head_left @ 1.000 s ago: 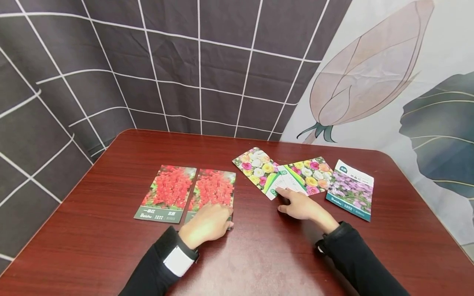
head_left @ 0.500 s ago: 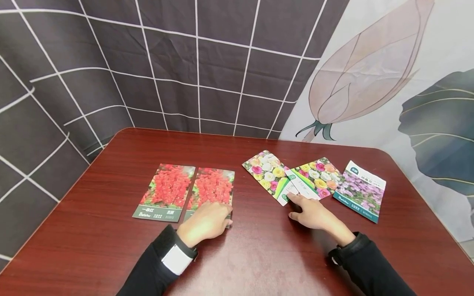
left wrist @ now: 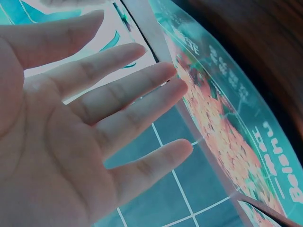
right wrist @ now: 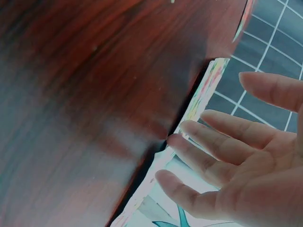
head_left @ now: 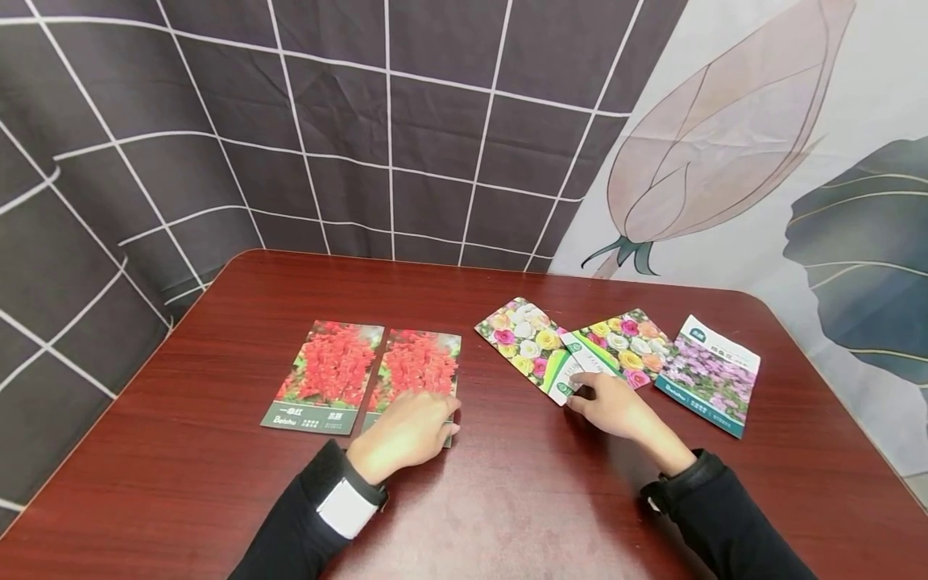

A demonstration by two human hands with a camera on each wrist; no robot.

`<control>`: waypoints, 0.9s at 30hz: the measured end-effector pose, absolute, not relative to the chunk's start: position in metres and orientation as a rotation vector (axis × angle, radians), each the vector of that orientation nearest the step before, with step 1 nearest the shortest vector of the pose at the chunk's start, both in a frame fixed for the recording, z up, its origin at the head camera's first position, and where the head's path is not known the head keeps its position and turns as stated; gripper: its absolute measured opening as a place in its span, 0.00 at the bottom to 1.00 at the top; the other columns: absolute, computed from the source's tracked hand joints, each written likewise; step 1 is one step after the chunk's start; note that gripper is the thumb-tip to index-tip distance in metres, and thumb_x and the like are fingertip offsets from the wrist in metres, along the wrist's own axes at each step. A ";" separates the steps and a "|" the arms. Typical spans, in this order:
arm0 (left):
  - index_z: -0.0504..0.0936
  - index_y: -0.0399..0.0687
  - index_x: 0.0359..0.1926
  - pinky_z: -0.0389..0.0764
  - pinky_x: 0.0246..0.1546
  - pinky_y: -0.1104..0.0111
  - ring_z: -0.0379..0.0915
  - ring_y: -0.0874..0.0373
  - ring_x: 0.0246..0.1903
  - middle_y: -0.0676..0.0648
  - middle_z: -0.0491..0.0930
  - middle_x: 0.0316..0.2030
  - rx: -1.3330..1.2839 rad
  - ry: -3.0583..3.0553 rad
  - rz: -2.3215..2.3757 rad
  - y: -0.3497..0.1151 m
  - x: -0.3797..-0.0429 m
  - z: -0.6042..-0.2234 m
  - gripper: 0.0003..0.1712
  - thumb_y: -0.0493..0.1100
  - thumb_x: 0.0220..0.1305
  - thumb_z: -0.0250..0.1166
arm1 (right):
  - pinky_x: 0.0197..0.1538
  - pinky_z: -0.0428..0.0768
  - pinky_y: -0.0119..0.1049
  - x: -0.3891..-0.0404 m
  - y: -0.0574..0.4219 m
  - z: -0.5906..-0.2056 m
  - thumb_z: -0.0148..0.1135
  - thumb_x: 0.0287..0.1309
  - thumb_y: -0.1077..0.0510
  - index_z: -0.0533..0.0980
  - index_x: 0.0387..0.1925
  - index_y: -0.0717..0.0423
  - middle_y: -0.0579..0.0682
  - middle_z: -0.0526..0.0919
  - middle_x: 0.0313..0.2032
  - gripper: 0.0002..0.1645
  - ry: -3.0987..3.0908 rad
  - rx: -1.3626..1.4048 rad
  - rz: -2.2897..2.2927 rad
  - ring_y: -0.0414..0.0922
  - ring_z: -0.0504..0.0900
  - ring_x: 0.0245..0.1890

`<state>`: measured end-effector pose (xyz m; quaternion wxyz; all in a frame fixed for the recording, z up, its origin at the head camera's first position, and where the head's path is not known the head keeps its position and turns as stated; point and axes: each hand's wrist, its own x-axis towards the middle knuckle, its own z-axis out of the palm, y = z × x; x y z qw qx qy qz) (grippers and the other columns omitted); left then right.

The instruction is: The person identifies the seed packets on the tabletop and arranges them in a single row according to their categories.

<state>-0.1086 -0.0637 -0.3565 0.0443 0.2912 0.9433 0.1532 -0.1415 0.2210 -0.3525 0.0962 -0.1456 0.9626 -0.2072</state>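
Observation:
My left hand (head_left: 406, 431) rests over the lower part of a seed packet (head_left: 420, 366) with red flowers. In the left wrist view, its fingers (left wrist: 128, 92) are spread and extended beside a packet (left wrist: 218, 127) lettered Beishu. My right hand (head_left: 616, 407) touches the lower corner of a seed packet with multicoloured flowers (head_left: 524, 334). A similar multicoloured packet (head_left: 631, 342) overlaps that one's lower end. In the right wrist view, the right fingers (right wrist: 222, 137) are loosely extended at the edge of the packets (right wrist: 203, 94), the thumb apart from them.
Another red-flower packet (head_left: 333, 366) lies left of the one under my left hand. A purple-flower packet (head_left: 710, 374) lies at the right, touching the multicoloured pair. All are on a reddish-brown table (head_left: 478, 515), with a gridded cloth (head_left: 435, 137) behind it.
My right hand has moved right, and both multicoloured packets and the purple-flower packet have shifted the same way. Its fingers have drawn in slightly since. The left hand and red-flower packets have stayed put.

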 end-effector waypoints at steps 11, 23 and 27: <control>0.81 0.43 0.35 0.76 0.37 0.56 0.80 0.51 0.34 0.48 0.80 0.27 0.937 2.957 0.524 -0.061 -0.106 -0.353 0.06 0.41 0.61 0.67 | 0.43 0.77 0.52 -0.168 0.221 -0.341 0.58 0.58 0.63 0.77 0.47 0.74 0.67 0.81 0.42 0.19 2.915 -0.365 -0.767 0.58 0.80 0.41; 0.82 0.45 0.41 0.74 0.37 0.59 0.77 0.52 0.41 0.48 0.81 0.35 1.064 2.981 0.475 -0.050 -0.099 -0.355 0.09 0.44 0.63 0.65 | 0.39 0.74 0.45 -0.207 0.221 -0.343 0.59 0.59 0.65 0.77 0.44 0.75 0.65 0.81 0.37 0.15 2.899 -0.286 -0.858 0.55 0.76 0.36; 0.82 0.46 0.46 0.71 0.39 0.60 0.77 0.55 0.44 0.49 0.81 0.39 1.104 2.965 0.447 -0.047 -0.097 -0.356 0.12 0.46 0.64 0.64 | 0.43 0.75 0.49 -0.218 0.221 -0.346 0.58 0.60 0.65 0.77 0.45 0.74 0.67 0.80 0.40 0.16 2.899 -0.224 -0.845 0.57 0.76 0.39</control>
